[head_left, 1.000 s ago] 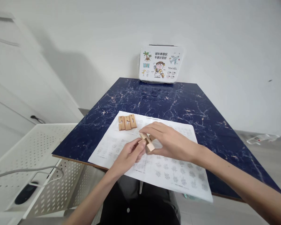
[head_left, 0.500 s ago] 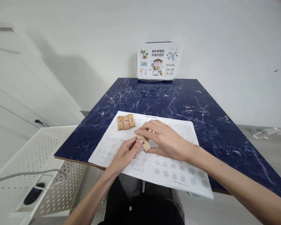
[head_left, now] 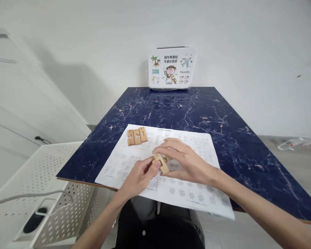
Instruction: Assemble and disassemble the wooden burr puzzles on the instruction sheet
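Observation:
Several notched wooden puzzle pieces (head_left: 163,165) are held together above the printed sheet (head_left: 114,164). My left hand (head_left: 142,174) grips them from the left, its thumb pressed on the near piece. My right hand (head_left: 182,160) curves over them from the right, fingers at the top end and thumb near the bottom end; part of the pieces is hidden beneath it. Three more wooden puzzle pieces (head_left: 137,136) with cut-outs lie side by side on the sheet's upper left, apart from both hands.
A blue marble-patterned table (head_left: 171,107) carries the sheet, which hangs over its front edge. At the back, a white printed case (head_left: 170,69) leans near the wall. On the left stands a white perforated cart (head_left: 64,152) with a cable and a black device (head_left: 35,220).
The held pieces have turned slightly more upright, and a gap between them shows. My right hand has shifted slightly right and down. The whole view has moved a little.

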`<state>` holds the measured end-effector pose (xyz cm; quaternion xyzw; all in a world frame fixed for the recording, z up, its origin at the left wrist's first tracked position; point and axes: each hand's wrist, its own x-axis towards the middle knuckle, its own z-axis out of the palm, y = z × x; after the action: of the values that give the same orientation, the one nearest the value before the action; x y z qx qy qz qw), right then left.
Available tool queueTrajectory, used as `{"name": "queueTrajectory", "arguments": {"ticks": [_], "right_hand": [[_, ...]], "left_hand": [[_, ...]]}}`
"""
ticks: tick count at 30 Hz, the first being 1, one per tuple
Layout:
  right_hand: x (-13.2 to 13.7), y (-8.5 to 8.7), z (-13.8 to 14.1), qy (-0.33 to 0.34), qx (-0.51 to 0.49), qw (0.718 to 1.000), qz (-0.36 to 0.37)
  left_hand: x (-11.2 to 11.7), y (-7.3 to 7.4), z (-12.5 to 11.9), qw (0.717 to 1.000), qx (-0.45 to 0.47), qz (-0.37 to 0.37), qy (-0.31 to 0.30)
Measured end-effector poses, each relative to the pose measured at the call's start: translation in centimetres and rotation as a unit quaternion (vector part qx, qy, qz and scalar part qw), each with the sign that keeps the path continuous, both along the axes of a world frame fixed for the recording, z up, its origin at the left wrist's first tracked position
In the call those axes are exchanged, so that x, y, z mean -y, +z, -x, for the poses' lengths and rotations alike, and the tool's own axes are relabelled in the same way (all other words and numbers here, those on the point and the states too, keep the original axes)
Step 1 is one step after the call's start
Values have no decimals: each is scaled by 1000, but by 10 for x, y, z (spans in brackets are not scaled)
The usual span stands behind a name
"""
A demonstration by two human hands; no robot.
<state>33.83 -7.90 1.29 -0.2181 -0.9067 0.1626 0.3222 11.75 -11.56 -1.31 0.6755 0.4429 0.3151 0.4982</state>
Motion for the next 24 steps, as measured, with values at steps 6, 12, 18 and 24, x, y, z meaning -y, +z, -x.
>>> {"name": "queueTrajectory", "arguments": {"ticks": [6,12,18,24], "right_hand": [[3,-1,-4,3,-37,999,-37],[10,2,-6,10,-99,995,1],[22,-3,1,-1,-183,980,78],[31,-5,8,-9,-166,986,-14]], "left_hand": [[0,20,-2,996,-58,-64,1],[-5,55,3,983,-138,-101,-69],[1,70,9,985,-109,-53,-120],[4,67,9,974,-184,-111,-74]]}}
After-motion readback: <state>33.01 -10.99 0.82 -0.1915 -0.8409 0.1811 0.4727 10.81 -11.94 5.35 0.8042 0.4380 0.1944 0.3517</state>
